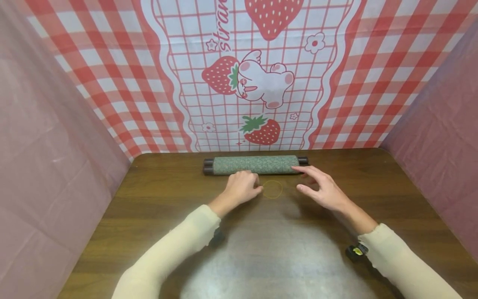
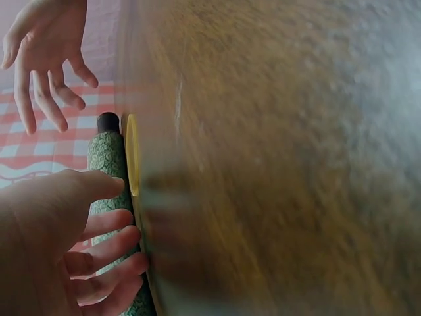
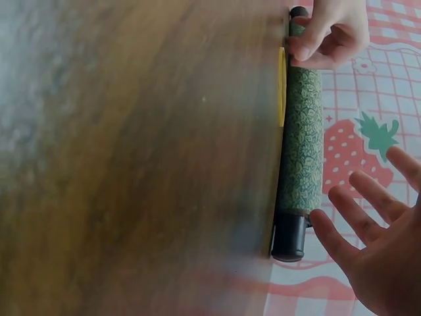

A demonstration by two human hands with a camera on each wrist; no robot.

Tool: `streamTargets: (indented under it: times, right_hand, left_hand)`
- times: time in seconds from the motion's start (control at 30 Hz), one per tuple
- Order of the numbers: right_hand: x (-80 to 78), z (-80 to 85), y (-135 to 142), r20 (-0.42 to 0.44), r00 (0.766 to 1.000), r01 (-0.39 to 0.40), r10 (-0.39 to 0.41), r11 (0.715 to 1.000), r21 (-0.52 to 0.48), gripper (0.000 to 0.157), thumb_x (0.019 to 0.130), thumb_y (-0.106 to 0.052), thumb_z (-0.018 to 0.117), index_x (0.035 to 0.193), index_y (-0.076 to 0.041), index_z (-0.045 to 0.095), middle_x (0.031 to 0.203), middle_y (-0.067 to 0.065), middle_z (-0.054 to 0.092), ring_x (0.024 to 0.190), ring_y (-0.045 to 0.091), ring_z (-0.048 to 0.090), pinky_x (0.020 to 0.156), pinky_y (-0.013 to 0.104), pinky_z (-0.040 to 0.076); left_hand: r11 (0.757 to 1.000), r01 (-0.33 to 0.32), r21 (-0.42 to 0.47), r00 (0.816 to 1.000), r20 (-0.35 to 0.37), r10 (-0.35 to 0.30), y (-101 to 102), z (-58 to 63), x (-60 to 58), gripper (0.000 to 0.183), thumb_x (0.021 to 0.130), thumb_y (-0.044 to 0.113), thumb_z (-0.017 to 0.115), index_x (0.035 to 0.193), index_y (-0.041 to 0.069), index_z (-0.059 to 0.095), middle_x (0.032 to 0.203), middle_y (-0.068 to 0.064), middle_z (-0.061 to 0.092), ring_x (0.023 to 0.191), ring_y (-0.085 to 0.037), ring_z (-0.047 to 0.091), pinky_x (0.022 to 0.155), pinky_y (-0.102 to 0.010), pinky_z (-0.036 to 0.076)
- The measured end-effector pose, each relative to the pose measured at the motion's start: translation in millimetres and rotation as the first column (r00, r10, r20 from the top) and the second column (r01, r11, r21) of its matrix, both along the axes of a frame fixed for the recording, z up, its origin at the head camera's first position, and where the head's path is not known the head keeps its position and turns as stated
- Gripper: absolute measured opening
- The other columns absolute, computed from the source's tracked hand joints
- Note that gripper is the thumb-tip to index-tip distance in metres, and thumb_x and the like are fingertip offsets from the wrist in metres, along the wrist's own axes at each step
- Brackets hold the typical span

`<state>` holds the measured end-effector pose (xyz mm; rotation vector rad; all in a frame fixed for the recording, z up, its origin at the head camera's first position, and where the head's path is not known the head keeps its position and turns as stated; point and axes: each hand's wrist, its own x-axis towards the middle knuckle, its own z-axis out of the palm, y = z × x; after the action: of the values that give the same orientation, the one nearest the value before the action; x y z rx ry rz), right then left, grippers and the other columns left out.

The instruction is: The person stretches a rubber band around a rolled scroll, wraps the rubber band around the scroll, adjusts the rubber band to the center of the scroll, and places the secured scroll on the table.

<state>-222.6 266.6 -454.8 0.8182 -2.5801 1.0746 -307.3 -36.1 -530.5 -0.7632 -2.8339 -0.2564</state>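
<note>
A rolled scroll in green patterned cloth, with dark knobs at both ends, lies across the back of the table. On the wood just in front of it is a thin yellow rubber band. My left hand hovers at the scroll's near side, fingers loosely bent with nothing in them, thumb tip close to the band's left edge. To the right of the band, my right hand has its fingers spread and holds nothing. Its index fingertip overlaps the scroll's right end in the head view.
Brown wooden table with a glare patch in front. A strawberry-print checked curtain hangs right behind the scroll, and pink cloth walls both sides. A dark device is strapped at the right wrist.
</note>
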Motion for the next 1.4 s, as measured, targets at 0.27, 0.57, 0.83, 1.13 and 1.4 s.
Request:
streamTargets:
  times: [0.27, 0.57, 0.83, 1.13, 1.4]
  right_hand:
    - [0.1, -0.1, 1, 0.027, 1.0, -0.011, 0.011, 1.0, -0.015, 0.055, 0.102, -0.008, 0.078, 0.156, -0.011, 0.066, 0.146, 0.017, 0.072, 0.121, -0.006, 0.061, 0.098, 0.035, 0.065]
    - [-0.3, -2.7, 1, 0.022, 0.999, -0.03, 0.03, 1.0, 0.0, 0.055, 0.102, -0.009, 0.078, 0.156, -0.008, 0.065, 0.149, 0.019, 0.071, 0.124, 0.012, 0.069, 0.099, 0.04, 0.066]
    - [-0.1, -1.3, -1, -0.01, 0.999, -0.042, 0.042, 0.999, -0.027, 0.056, 0.099, -0.004, 0.079, 0.153, -0.006, 0.067, 0.146, 0.019, 0.072, 0.122, -0.008, 0.061, 0.099, 0.027, 0.064]
    - [0.6, 1.0, -1, -0.031, 0.999, -0.028, 0.027, 0.999, -0.016, 0.057, 0.098, -0.005, 0.08, 0.153, -0.01, 0.068, 0.145, 0.016, 0.074, 0.122, 0.01, 0.068, 0.097, 0.032, 0.065]
    - [0.3, 0.2, 1, -0.018, 1.0, -0.01, 0.01, 1.0, 0.011, 0.055, 0.099, -0.008, 0.08, 0.153, -0.008, 0.067, 0.147, 0.016, 0.072, 0.125, -0.003, 0.062, 0.097, 0.037, 0.064]
  left_hand:
    - [1.0, -0.003, 0.005, 1.0, -0.028, 0.004, 5, -3.6, -1.2, 0.023, 0.096, 0.054, 0.082, 0.092, 0.031, 0.085, 0.09, 0.007, 0.079, 0.078, -0.016, 0.074, 0.057, -0.03, 0.058]
    - [1.0, -0.013, 0.018, 0.999, -0.043, 0.014, 10, -1.7, -0.9, 0.014, 0.091, 0.044, 0.085, 0.078, 0.037, 0.084, 0.085, 0.01, 0.078, 0.074, -0.015, 0.075, 0.051, -0.031, 0.054]
    - [0.999, 0.007, 0.049, 1.0, -0.022, -0.006, 18, 1.8, -3.7, 0.049, 0.085, 0.033, 0.084, 0.046, 0.033, 0.053, 0.058, 0.015, 0.059, 0.054, -0.009, 0.056, 0.042, -0.027, 0.042]
    - [0.996, -0.07, 0.047, 0.997, 0.012, 0.07, 29, 3.2, -3.1, 0.051, 0.084, 0.017, 0.08, 0.048, 0.028, 0.046, 0.051, 0.011, 0.053, 0.048, -0.01, 0.049, 0.039, -0.028, 0.041]
    - [0.996, -0.083, 0.019, 0.995, 0.055, 0.082, 33, 7.0, -1.3, 0.051, 0.089, 0.021, 0.082, 0.053, 0.025, 0.047, 0.055, 0.008, 0.052, 0.053, -0.011, 0.051, 0.043, -0.03, 0.043]
